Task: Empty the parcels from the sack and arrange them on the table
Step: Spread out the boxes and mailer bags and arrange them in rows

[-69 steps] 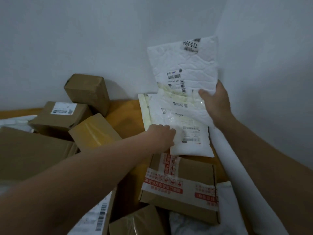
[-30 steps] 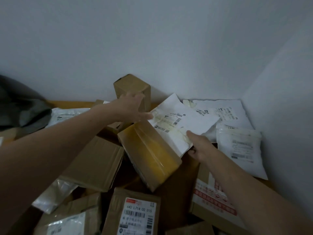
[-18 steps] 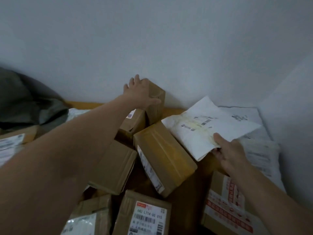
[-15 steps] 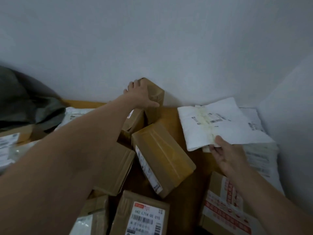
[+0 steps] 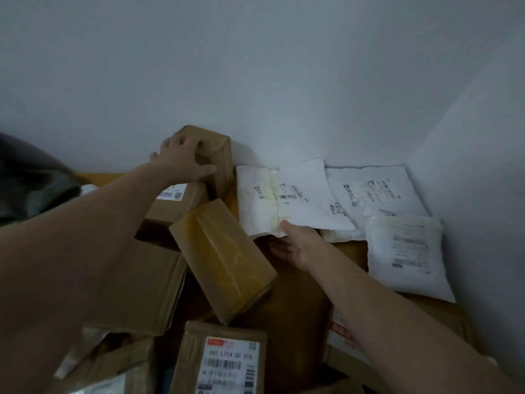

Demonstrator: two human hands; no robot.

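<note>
**Both hands on parcels, back of the table**

Clock directions are taken from the taped tan box (image 5: 224, 257), which lies tilted mid-pile.

My left hand (image 5: 181, 160) is at 11 o'clock, on top of the small upright brown box (image 5: 218, 155) against the back wall. The fingers are spread over its top and the thumb is down its near face, so the hand grips it. That box stands just behind a labelled brown box (image 5: 176, 200) and touches it.

My right hand (image 5: 301, 245) is at 2 o'clock. It pinches the near edge of the white padded mailer (image 5: 301, 203), thumb on top and fingers curled underneath. The mailer is nearly flat. I cannot tell whether its far end touches the table (image 5: 292, 302).

A second white mailer (image 5: 375, 191) lies flat at 2 o'clock in the corner, partly under the first. The white poly bag (image 5: 406, 251) lies at 3 o'clock, beside the right wall.

A flat brown carton (image 5: 142, 285) is at 9 o'clock, under my left forearm. The barcode-labelled box (image 5: 224, 362) is at 6 o'clock. A red-printed carton (image 5: 343, 339) is at 4 o'clock, mostly hidden by my right forearm.

A dark grey cloth heap (image 5: 28, 189) sits at 10 o'clock on the frame edge, blurred.
</note>
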